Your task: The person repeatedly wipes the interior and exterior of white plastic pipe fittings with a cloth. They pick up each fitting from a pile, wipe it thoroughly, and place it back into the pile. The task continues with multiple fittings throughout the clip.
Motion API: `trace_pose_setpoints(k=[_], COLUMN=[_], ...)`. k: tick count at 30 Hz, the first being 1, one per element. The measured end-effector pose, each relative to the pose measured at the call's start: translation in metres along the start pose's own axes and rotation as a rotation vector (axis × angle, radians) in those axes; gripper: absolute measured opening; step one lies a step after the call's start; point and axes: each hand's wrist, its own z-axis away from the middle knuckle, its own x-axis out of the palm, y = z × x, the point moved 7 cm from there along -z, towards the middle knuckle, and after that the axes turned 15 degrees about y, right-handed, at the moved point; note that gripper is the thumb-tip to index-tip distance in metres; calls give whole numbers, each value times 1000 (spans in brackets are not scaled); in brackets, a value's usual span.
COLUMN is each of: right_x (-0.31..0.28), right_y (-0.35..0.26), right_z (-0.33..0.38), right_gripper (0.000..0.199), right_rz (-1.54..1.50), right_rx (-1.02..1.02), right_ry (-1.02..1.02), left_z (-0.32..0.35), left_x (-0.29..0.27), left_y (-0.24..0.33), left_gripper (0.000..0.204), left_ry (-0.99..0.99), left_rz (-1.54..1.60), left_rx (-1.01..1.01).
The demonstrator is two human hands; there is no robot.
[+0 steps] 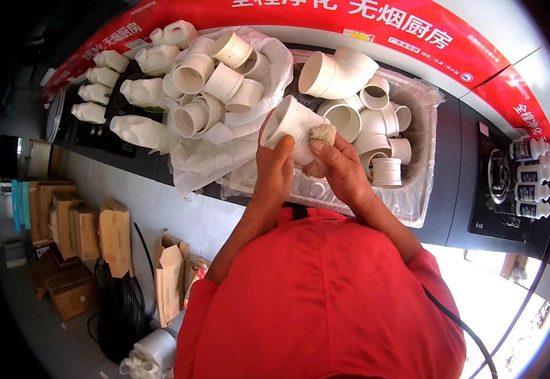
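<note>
Between my hands is a white plastic pipe fitting (292,119), lifted over the near edge of the plastic-lined bin. My left hand (275,167) grips its left side, the thumb lying along the outside. With my right hand (344,165) I press a wadded beige cloth (323,134) against the fitting's right side. Behind and to the right, a lined bin (423,158) holds several more white fittings, among them a large elbow (338,72). To the left, an opened white plastic bag (275,69) is heaped with short white pipe couplings (224,82).
White jugs (142,91) stand at the counter's far left. Bottles (532,180) line up beside a black cooktop (499,189) at the right. Cardboard boxes (76,234) and a coil of black hose (120,316) lie on the floor at left. A red banner (313,19) runs behind the counter.
</note>
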Motion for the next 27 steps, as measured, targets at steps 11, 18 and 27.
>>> trace_pose_setpoints(k=[11,18,27], right_x=[11,-8,2], right_y=[10,17,0], right_z=[3,-6,7], right_gripper=[42,36,34], right_rz=[522,233,148], right_rx=[-535,-199,-155], right_ry=[-28,25,34], left_z=[7,3,-4], left_x=[1,-6,0], left_y=[-13,-14,-5], left_gripper=[45,57,74], left_ry=[201,137,44], left_rz=[88,128,172], left_rx=[-259,-198,-143])
